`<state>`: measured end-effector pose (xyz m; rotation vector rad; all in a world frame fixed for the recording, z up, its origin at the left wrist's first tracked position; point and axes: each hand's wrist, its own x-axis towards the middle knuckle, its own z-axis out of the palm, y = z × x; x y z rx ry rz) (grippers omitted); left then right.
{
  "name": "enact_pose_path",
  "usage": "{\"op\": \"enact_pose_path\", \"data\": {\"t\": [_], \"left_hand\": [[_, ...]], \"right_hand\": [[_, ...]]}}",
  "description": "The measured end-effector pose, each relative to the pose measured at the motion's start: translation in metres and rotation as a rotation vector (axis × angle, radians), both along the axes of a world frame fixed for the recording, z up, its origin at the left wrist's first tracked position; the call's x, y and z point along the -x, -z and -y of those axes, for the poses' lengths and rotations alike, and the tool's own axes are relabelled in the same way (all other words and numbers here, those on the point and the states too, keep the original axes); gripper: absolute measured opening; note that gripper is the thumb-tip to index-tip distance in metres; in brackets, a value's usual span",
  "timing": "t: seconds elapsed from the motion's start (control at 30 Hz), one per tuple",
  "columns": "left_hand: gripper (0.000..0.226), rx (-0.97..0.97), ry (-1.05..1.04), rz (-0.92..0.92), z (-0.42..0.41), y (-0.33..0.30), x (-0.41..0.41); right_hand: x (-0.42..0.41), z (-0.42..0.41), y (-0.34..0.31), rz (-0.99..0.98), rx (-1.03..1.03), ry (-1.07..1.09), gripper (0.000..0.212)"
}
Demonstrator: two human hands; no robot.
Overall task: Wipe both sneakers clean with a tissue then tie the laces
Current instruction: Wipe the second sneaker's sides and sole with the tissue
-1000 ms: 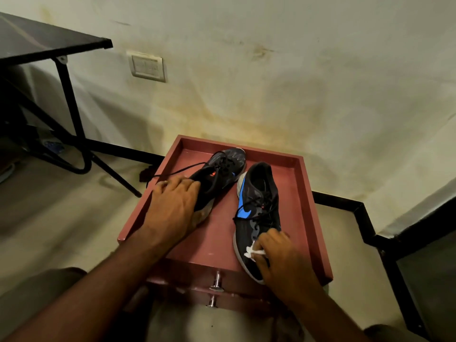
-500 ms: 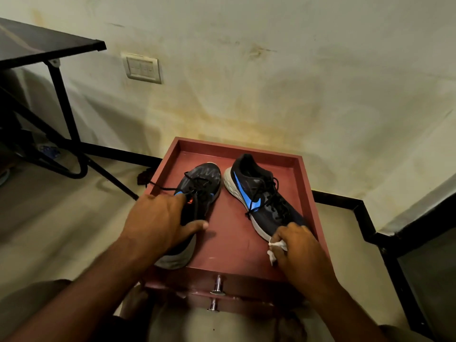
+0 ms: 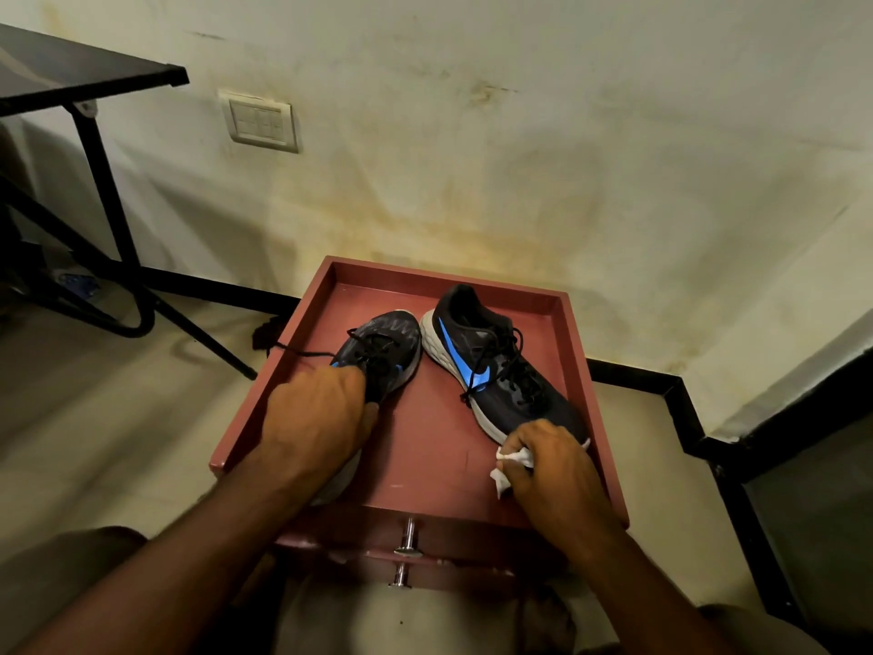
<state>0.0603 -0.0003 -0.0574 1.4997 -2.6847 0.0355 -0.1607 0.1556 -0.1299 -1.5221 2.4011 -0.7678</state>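
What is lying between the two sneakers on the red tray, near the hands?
Nothing: in the head view only bare tray floor shows between the left sneaker and the right sneaker. Farther back they nearly touch.

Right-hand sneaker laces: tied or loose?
Loose: the right sneaker shows black lace ends trailing down over its blue logo, no bow visible.

left sneaker [image 3: 378, 352] heel — under left hand [image 3: 316, 418] | tissue [image 3: 512, 465] mostly inside right hand [image 3: 552, 470]
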Motion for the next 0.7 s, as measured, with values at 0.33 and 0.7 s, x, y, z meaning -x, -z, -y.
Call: {"op": "enact_pose_path", "data": {"t": [0.33, 0.7], "left_hand": [[0.039, -0.062, 0.326, -0.457, 0.017, -0.047, -0.061], [0.054, 0.051, 0.311, -0.162, 0.012, 0.007, -0.020]], "right_hand": [[0.010, 0.005, -0.014, 0.314, 0.233, 0.224, 0.009], [0.011, -0.002, -0.017, 0.376, 0.310, 0.429, 0.015]]}}
